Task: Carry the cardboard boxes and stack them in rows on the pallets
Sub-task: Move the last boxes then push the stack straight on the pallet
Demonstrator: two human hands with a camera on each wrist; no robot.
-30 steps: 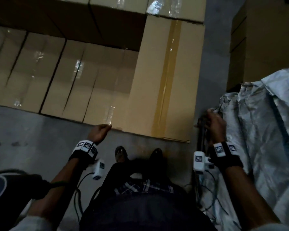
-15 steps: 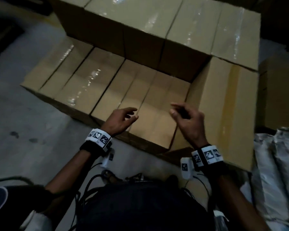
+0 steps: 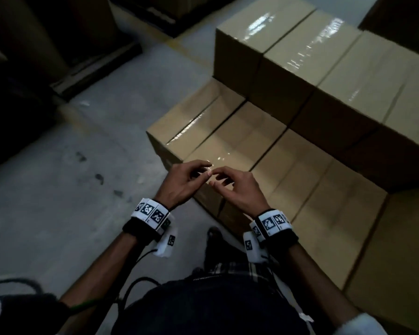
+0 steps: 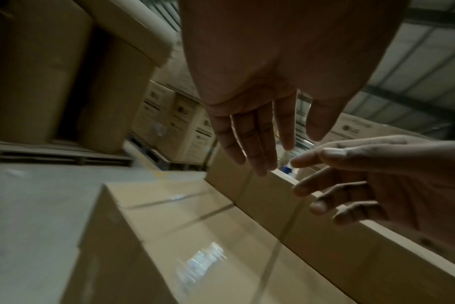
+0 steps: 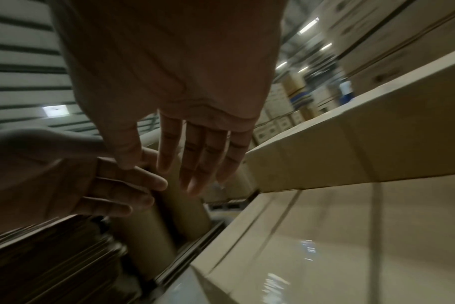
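Note:
Taped cardboard boxes stand in rows in front of me: a low front row (image 3: 230,141) and a taller back row (image 3: 324,68) stacked higher. My left hand (image 3: 186,181) and right hand (image 3: 232,187) hover together just above the near corner of the low row, fingertips almost touching each other. Both hands hold nothing and their fingers are loosely extended. The left wrist view shows my left hand (image 4: 262,144) with the right hand (image 4: 364,185) beside it over a box top (image 4: 195,236). The right wrist view shows my right hand (image 5: 192,160) over the same boxes (image 5: 338,236).
Grey concrete floor (image 3: 58,177) spreads to the left. Dark pallets and tall stacks (image 3: 58,44) stand at the far left. Another box (image 3: 397,262) sits at the right, close to my leg. More printed cartons (image 4: 179,123) fill the warehouse background.
I have turned left along the boxes. My right hand left the white sack at my right, and both hands came together above the low row.

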